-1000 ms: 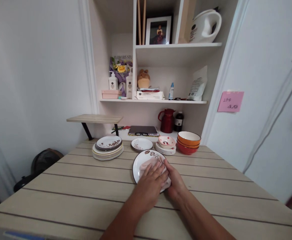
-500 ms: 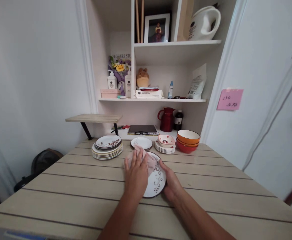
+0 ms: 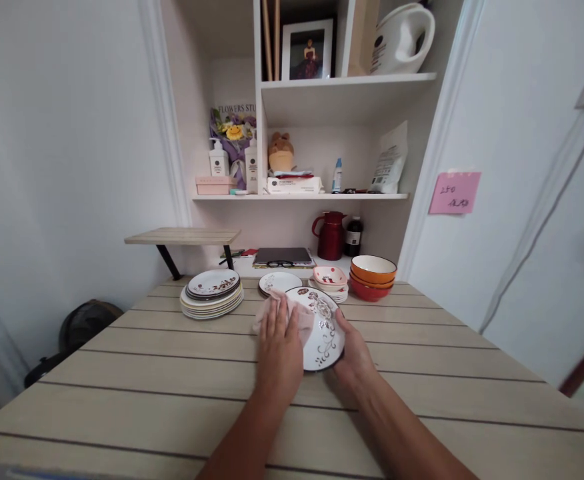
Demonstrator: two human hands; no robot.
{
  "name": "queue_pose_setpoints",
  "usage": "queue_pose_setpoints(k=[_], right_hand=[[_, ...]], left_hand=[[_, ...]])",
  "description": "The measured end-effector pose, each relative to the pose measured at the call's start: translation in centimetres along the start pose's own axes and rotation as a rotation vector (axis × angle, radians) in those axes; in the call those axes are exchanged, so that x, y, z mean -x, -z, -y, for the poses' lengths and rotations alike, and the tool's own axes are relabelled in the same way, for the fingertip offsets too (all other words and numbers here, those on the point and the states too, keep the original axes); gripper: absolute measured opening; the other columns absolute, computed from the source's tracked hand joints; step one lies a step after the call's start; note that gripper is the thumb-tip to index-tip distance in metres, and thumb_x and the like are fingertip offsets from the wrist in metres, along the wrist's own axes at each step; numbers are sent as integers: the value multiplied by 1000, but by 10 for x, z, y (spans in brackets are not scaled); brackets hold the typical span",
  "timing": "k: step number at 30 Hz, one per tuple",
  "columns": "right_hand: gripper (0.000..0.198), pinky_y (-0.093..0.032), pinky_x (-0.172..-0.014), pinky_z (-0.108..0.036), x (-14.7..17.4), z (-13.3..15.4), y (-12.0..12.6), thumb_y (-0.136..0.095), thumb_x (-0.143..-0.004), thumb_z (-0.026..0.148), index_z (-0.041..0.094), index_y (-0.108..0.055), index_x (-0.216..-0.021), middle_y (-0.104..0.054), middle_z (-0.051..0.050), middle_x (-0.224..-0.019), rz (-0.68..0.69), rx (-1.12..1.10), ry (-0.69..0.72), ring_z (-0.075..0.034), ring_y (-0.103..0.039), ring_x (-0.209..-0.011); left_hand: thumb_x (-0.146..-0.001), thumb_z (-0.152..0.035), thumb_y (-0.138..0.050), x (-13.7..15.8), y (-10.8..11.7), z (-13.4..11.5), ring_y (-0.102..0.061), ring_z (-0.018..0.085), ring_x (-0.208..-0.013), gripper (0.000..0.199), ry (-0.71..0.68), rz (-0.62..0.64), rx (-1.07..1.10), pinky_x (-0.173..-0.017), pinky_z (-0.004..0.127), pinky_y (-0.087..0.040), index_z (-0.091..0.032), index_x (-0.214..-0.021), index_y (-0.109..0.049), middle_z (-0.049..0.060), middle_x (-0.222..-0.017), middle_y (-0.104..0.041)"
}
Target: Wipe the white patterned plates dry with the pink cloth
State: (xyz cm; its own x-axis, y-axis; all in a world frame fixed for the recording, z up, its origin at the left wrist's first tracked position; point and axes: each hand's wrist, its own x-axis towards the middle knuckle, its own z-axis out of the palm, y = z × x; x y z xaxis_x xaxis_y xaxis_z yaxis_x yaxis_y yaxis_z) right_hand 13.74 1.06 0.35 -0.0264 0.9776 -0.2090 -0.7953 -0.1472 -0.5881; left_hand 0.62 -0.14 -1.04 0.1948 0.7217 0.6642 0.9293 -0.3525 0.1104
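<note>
A white plate [image 3: 325, 340] with a dark rim and brown floral pattern is held tilted above the table in front of me. My right hand [image 3: 355, 357] grips its right edge, thumb on the face and the other fingers behind. My left hand [image 3: 281, 347] holds a pale pink cloth [image 3: 303, 323] against the plate's left part, its long fingers laid over the cloth. The cloth and hand hide that side of the plate. Just behind is a small stack of similar plates [image 3: 278, 283], partly covered by the cloth and held plate.
On the slatted table [image 3: 137, 393], a larger stack of plates [image 3: 212, 300] stands left. At the right are small dishes with a square pink-spotted bowl [image 3: 330, 277] and stacked orange and red bowls [image 3: 373, 280]. A raised wooden shelf [image 3: 182, 236], laptop [image 3: 283, 257] and red jug [image 3: 330, 237] are behind.
The plate has been raised and shifted slightly right and away from me, showing more of its floral pattern. Both hands moved along with it, and the cloth stays pressed on its left side.
</note>
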Motion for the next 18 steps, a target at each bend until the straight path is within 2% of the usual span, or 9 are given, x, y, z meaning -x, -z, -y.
queue_pose_setpoints(k=[6, 9, 12, 18], right_hand=[[42, -49, -92, -42, -4, 3, 4, -55, -83, 40, 14, -62, -115, -74, -9, -98, 38, 5, -10, -26, -67, -98], [41, -49, -90, -39, -4, -1, 5, -58, -81, 41, 14, -63, -112, -74, -9, -97, 49, 18, -52, -24, -68, -95], [43, -50, -87, -37, -2, -6, 5, -63, -77, 45, 15, -66, -107, -75, -9, -91, 31, 73, -114, -25, -69, -92], [40, -49, -87, -35, -2, -10, 3, -65, -76, 43, 15, -66, -105, -74, -9, -95, 27, 94, -137, -24, -69, -91]], left_hand=[[-90, -17, -40, 7, -3, -9, -14, 23, -142, 53, -126, 56, 63, -113, 47, -23, -23, -142, -33, 6, -154, -20], [-91, -20, -40, 10, -6, -13, -14, 21, -142, 52, -260, 93, 94, -114, 45, -21, -27, -142, -31, 2, -155, -17], [-92, -26, -43, 11, -8, -13, -15, 21, -142, 51, -379, 117, 115, -114, 45, -21, -28, -141, -32, 1, -154, -20], [-94, -29, -40, 8, -4, -7, -19, 20, -141, 45, -381, 134, 133, -115, 48, -18, -32, -138, -36, -1, -154, -22]])
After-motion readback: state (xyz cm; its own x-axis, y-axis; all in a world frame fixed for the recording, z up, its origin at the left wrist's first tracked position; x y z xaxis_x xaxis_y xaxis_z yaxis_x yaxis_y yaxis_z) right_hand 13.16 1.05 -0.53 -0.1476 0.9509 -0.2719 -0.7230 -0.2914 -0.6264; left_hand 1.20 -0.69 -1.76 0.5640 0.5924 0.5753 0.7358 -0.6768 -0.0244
